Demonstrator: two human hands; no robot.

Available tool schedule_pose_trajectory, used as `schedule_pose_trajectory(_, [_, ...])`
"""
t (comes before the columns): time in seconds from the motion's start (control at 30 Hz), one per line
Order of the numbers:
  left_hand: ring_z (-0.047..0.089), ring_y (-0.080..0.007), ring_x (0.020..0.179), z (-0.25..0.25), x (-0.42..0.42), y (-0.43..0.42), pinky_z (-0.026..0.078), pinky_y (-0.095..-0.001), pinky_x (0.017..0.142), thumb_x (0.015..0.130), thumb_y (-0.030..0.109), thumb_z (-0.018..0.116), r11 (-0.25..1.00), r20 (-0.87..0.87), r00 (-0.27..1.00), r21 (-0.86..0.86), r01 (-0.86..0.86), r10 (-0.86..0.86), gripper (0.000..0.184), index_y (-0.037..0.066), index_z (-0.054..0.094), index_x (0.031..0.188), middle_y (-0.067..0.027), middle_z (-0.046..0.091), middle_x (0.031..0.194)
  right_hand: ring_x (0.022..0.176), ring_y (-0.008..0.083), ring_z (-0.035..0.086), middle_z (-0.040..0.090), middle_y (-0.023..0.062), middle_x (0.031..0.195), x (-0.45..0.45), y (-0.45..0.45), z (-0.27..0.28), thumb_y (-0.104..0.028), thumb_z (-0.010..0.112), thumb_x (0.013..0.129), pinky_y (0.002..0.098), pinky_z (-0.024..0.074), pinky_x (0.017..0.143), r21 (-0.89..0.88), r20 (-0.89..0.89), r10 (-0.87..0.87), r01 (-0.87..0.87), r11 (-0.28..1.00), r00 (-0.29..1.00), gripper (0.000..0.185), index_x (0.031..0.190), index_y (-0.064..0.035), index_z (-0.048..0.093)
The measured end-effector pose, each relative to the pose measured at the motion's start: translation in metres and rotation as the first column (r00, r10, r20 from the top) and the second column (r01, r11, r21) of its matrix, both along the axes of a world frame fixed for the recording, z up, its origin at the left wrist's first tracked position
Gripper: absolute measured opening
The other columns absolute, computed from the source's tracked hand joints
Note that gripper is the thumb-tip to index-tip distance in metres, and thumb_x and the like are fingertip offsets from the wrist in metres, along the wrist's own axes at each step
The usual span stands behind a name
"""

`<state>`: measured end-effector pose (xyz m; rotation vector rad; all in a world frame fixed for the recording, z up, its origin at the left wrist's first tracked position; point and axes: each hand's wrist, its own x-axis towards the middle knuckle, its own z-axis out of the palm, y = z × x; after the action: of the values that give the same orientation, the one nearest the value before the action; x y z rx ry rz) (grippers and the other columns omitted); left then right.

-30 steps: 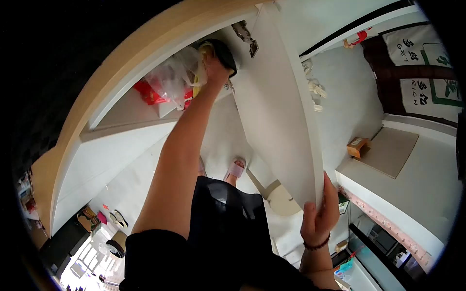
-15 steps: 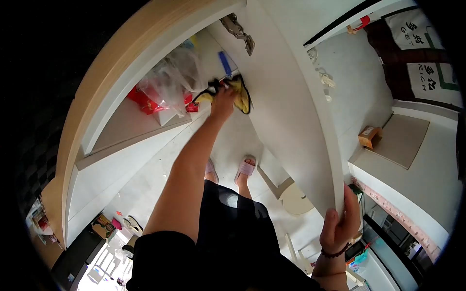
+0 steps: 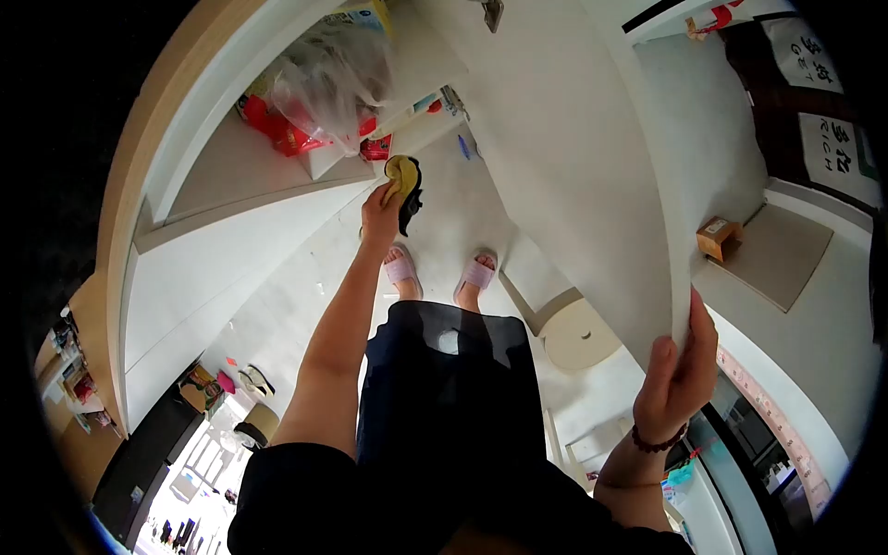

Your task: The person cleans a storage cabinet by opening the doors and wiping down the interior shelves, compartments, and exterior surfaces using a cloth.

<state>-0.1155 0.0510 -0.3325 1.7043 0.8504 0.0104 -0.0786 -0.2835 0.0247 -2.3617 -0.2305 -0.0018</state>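
The left hand [image 3: 378, 218] pinched a soft yellow-and-black item [image 3: 401, 174] outside the cupboard [image 3: 209, 188]; the right hand [image 3: 677, 381] gripped the door [image 3: 587, 199] by its edge, seemingly to hold it open.

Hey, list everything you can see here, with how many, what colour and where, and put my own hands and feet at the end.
Cloth: one, yellow and black, in the left hand
Cabinet door: one, white, open
Plastic bag: at least one, clear, inside the cabinet
Packets: count unclear, red, around the bag
Blue item: one, beyond the cloth
Stool: one, cream, below the door
Box: one, brown, far right
Curtain: dark brown, white panels, upper right
Slippers: two, pink, on the feet
Bracelet: one, dark, right wrist
Left hand: one, gripping the cloth
Right hand: one, on the door's edge
Feet: two, on the floor
Smaller clutter: too unclear to list
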Motion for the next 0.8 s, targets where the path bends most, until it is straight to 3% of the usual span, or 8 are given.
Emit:
schedule_pose_trajectory(0.07, [0.063, -0.019, 0.09, -0.005, -0.016, 0.003, 0.049, -0.0288, 0.082, 0.088, 0.013, 0.063, 0.997, -0.05, 0.997, -0.043, -0.066, 0.063, 0.032, -0.003, 0.061, 0.116, -0.0142, 0.068, 0.101, 0.108, 0.0301, 0.061, 0.061, 0.0231, 0.119, 0.001, -0.002, 0.001, -0.007, 0.052, 0.087, 0.0376, 0.0447, 0.095, -0.009, -0.013, -0.018, 0.018, 1.0, 1.0, 0.041, 0.124, 0.0085, 0.054])
schedule_pose_trajectory(0.17, [0.063, -0.0222, 0.091, -0.009, -0.017, 0.023, 0.049, -0.0317, 0.083, 0.087, 0.015, 0.064, 0.978, -0.045, 0.99, 0.171, -0.121, 0.131, 0.033, -0.004, 0.062, 0.115, -0.0167, 0.067, 0.102, 0.108, 0.029, 0.06, 0.061, 0.0225, 0.119, 0.006, -0.011, -0.004, -0.008, 0.051, 0.087, 0.0382, 0.0448, 0.095, -0.025, 0.037, -0.045, 0.046, 0.999, 0.998, 0.041, 0.124, 0.0081, 0.054])
schedule_pose_trajectory(0.23, [0.064, -0.0261, 0.093, -0.03, -0.01, 0.054, 0.049, -0.0354, 0.083, 0.087, 0.015, 0.064, 0.89, 0.163, 0.974, 0.403, -0.213, 0.159, 0.033, -0.004, 0.062, 0.114, -0.0191, 0.067, 0.103, 0.108, 0.0281, 0.06, 0.062, 0.0216, 0.118, 0.009, -0.013, -0.004, -0.009, 0.05, 0.089, 0.0382, 0.0453, 0.095, -0.041, 0.057, -0.061, 0.063, 0.997, 0.996, 0.039, 0.123, 0.0081, 0.055])
schedule_pose_trajectory(0.3, [0.063, -0.0312, 0.093, 0.02, 0.013, 0.059, 0.048, -0.0387, 0.083, 0.086, 0.015, 0.064, 0.864, 0.252, 0.953, 0.428, -0.266, 0.168, 0.031, -0.004, 0.063, 0.111, -0.0212, 0.066, 0.102, 0.107, 0.0273, 0.061, 0.062, 0.0211, 0.118, 0.012, -0.026, -0.01, -0.009, 0.05, 0.091, 0.0375, 0.0473, 0.093, -0.082, 0.136, -0.017, 0.029, 0.996, 0.991, 0.037, 0.123, 0.0074, 0.056])
schedule_pose_trajectory(0.47, [0.064, -0.0324, 0.087, 0.003, 0.029, 0.104, 0.049, -0.0388, 0.077, 0.085, 0.016, 0.066, 0.619, 0.286, 0.957, 0.76, -0.201, -0.04, 0.03, 0.0, 0.063, 0.11, -0.0198, 0.067, 0.097, 0.108, 0.0263, 0.062, 0.062, 0.0209, 0.119, 0.021, -0.043, -0.021, -0.007, 0.053, 0.094, 0.0374, 0.051, 0.091, -0.163, 0.306, 0.03, 0.021, 0.986, 0.952, 0.031, 0.123, 0.0046, 0.057])
schedule_pose_trajectory(0.57, [0.061, -0.0395, 0.093, -0.019, 0.041, 0.107, 0.048, -0.0436, 0.083, 0.083, 0.02, 0.066, 0.76, 0.171, 0.972, 0.606, -0.233, 0.162, 0.034, 0.004, 0.064, 0.114, -0.0199, 0.065, 0.103, 0.112, 0.0273, 0.06, 0.059, 0.0205, 0.124, 0.029, -0.044, -0.022, -0.005, 0.056, 0.093, 0.0371, 0.0556, 0.09, -0.261, 0.41, 0.088, 0.025, 0.965, 0.908, 0.031, 0.123, 0.0045, 0.056])
schedule_pose_trajectory(0.77, [0.062, -0.0355, 0.098, -0.039, -0.021, 0.093, 0.049, -0.0401, 0.086, 0.081, 0.024, 0.071, 0.817, -0.073, 0.994, 0.567, 0.108, -0.08, 0.036, 0.003, 0.065, 0.11, -0.0201, 0.064, 0.105, 0.109, 0.028, 0.064, 0.062, 0.0178, 0.123, 0.019, -0.021, -0.028, -0.007, 0.063, 0.09, 0.0383, 0.0578, 0.084, -0.292, 0.642, -0.047, 0.3, 0.908, 0.766, 0.032, 0.121, 0.0007, 0.058])
schedule_pose_trajectory(0.8, [0.063, -0.0344, 0.097, -0.043, -0.042, 0.086, 0.049, -0.04, 0.085, 0.082, 0.025, 0.071, 0.838, -0.106, 0.987, 0.522, 0.157, -0.119, 0.036, 0.003, 0.064, 0.11, -0.0192, 0.064, 0.104, 0.107, 0.0296, 0.063, 0.06, 0.0197, 0.122, 0.008, -0.022, -0.031, -0.014, 0.053, 0.094, 0.0388, 0.0566, 0.086, -0.161, 0.704, -0.041, 0.215, 0.963, 0.709, 0.03, 0.12, 0.0017, 0.058])
